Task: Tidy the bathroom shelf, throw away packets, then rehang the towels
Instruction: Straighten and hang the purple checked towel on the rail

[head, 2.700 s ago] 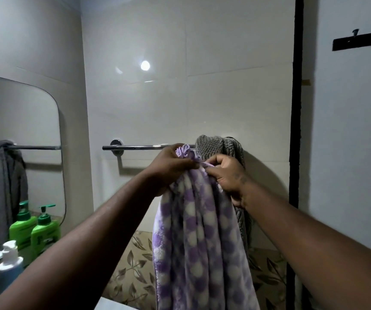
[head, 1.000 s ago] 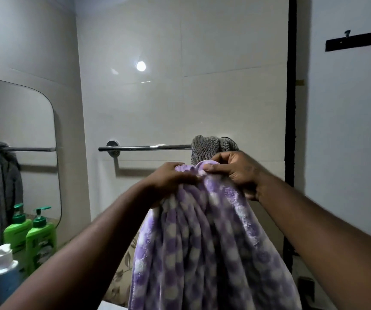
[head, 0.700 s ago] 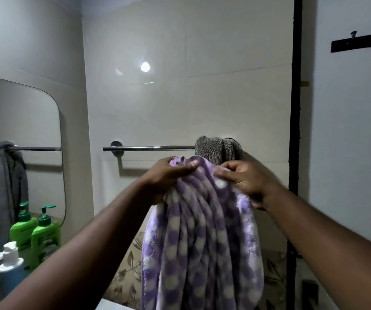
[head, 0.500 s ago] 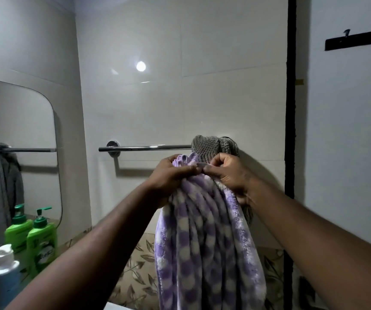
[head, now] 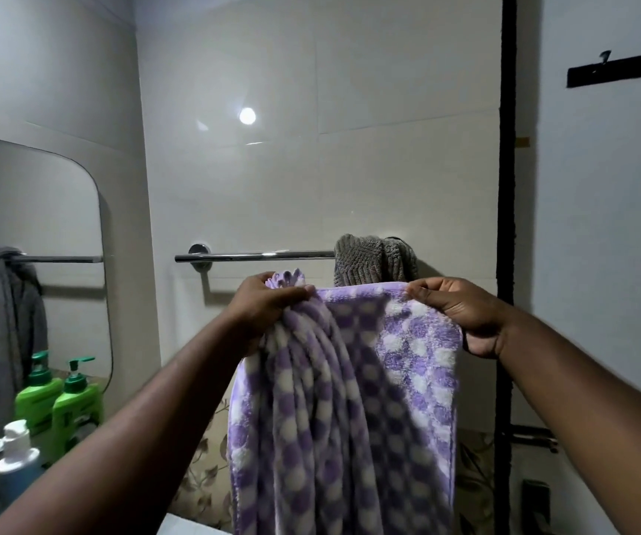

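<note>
The person is spreading the purple checked towel [head: 349,380]. The hands were together a moment ago; now the right hand [head: 454,307] is pinching the top edge and drawing it rightward. The left hand [head: 268,303] is gripping the bunched remainder in curled fingers [head: 291,294], just near the rail [head: 253,256], left of the grey towel [head: 373,260]. Draping is probably coming next.

No text, brand, number or sign can be read anywhere. The green pump bottle [head: 76,409] at the lower left seems to carry a label on its front, but it is too dim and blurred to make out any print.
</note>
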Demonstrator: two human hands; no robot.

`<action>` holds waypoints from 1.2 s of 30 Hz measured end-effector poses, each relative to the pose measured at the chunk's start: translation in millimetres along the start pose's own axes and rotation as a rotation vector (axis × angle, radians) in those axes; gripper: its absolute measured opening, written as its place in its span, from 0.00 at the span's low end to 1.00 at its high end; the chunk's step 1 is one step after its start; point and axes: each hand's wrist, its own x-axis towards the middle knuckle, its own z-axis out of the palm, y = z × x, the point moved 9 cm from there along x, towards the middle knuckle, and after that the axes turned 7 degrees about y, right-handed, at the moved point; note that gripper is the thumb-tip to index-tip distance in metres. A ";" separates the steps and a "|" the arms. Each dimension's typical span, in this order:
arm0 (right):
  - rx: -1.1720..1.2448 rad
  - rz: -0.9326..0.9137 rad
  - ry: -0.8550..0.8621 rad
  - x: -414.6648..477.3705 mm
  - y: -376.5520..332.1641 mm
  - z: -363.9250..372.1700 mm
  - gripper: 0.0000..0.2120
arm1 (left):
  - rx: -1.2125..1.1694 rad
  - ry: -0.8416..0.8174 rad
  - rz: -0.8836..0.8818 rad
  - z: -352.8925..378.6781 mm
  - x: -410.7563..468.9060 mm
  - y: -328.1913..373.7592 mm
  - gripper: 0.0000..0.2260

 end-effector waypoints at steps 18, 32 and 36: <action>-0.339 -0.201 -0.077 1.9 -10.9 117.9 0.12 | -0.010 0.015 -0.086 58.2 -15.8 10.3 0.32; -0.109 -0.201 0.126 0.3 -9.3 106.9 0.16 | -0.477 -0.088 -0.267 65.4 -33.2 7.1 0.15; 0.075 -0.123 0.185 0.9 -4.8 91.5 0.16 | -0.287 -0.071 -0.062 58.4 -39.5 3.0 0.13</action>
